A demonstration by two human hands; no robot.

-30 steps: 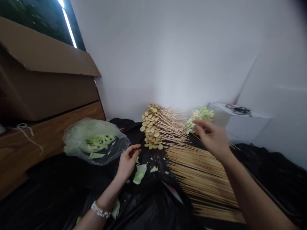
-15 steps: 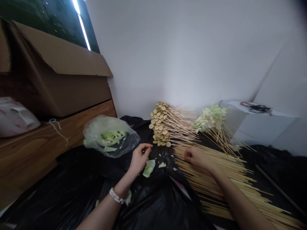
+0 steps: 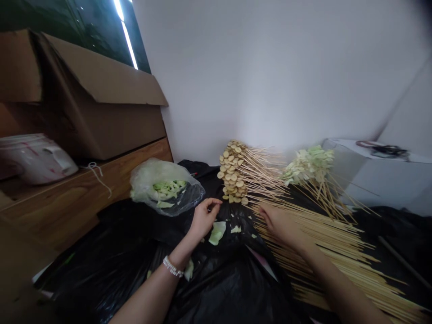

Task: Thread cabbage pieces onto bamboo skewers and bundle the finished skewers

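Note:
My left hand [image 3: 204, 219], with a beaded bracelet at the wrist, is held above the black plastic [image 3: 232, 288], its thumb and fingertips close together; anything between them is too small to make out. A flat cabbage leaf [image 3: 217, 232] lies just right of it. Over the near ends of the loose wooden skewers [image 3: 324, 252], my right hand [image 3: 277, 222] has its fingers curled together, and what they hold, if anything, is hidden. Behind both hands stands a stack of skewered round slices [image 3: 233, 173]. Skewered cabbage [image 3: 310, 163] sits farther right.
An open clear bag of cut cabbage [image 3: 165, 186] is at the left. Beyond it are a cardboard box [image 3: 111, 123] and a white container [image 3: 40, 159] on a wooden surface [image 3: 135, 164]. At the right is a white box [image 3: 391, 175] with a dark cable.
The view has shifted, so everything appears farther right. My right hand's fingers look more closed and turned. My left hand has stayed about the same beside the leaf.

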